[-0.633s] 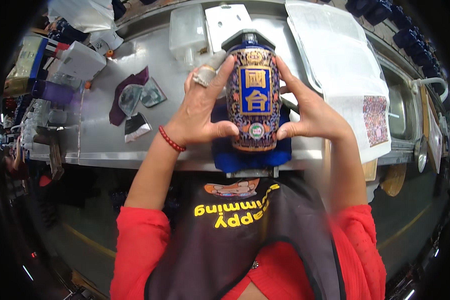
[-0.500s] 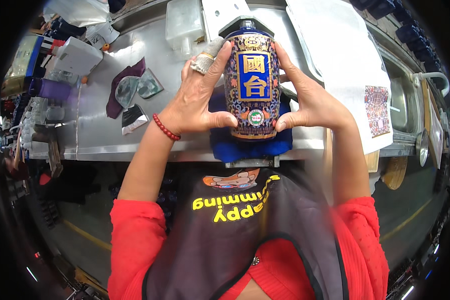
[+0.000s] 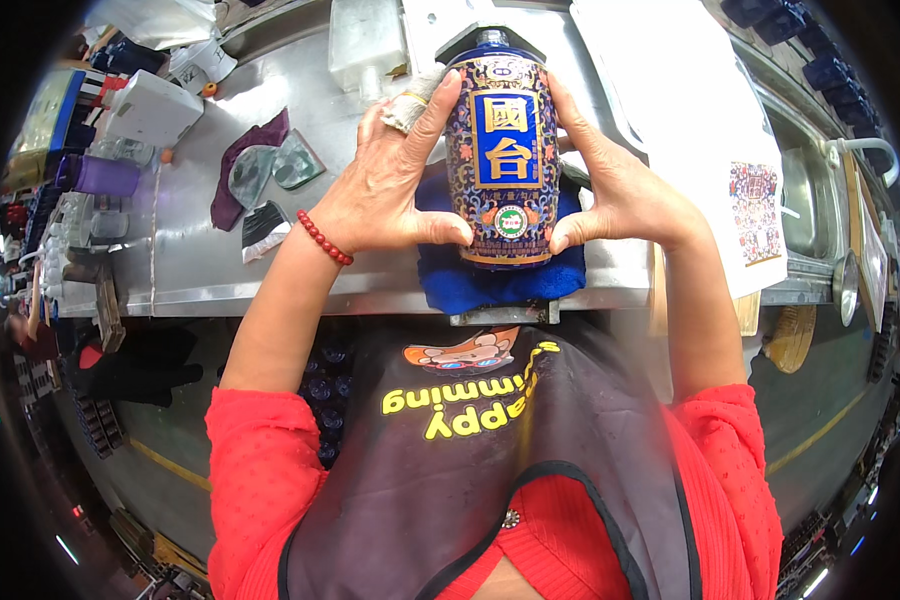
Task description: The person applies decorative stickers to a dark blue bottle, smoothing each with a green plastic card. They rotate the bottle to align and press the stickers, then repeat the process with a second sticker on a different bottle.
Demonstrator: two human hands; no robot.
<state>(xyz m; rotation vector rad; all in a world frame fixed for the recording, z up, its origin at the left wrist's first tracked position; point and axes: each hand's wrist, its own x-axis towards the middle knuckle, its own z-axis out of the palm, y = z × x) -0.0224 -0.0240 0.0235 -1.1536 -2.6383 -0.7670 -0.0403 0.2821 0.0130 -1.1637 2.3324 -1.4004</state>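
Note:
A dark blue bottle (image 3: 503, 165) with an ornate gold, red and blue patterned label lies with its neck pointing away from me. My left hand (image 3: 395, 185) is closed on its left side, thumb near the base and fingers along the edge. A whitish cloth wrap with a yellow band covers a finger of that hand. On the bottle's right side rests my right hand (image 3: 620, 190), thumb by the lower corner and fingers reaching up toward the shoulder. Beneath the bottle is a blue cloth pad (image 3: 500, 288) on a metal support. The far fingers are partly hidden.
Left on the metal bench (image 3: 220, 285) lie a purple cloth (image 3: 232, 190) and greenish clear pieces (image 3: 270, 172). A translucent container (image 3: 365, 45) stands behind. To the right, a white sheet (image 3: 685, 130) bears a patterned print, beside a metal sink (image 3: 802, 190).
The bottle and both hands have shifted slightly away from me, and the lower front of the blue pad shows more. The hold on the bottle is the same.

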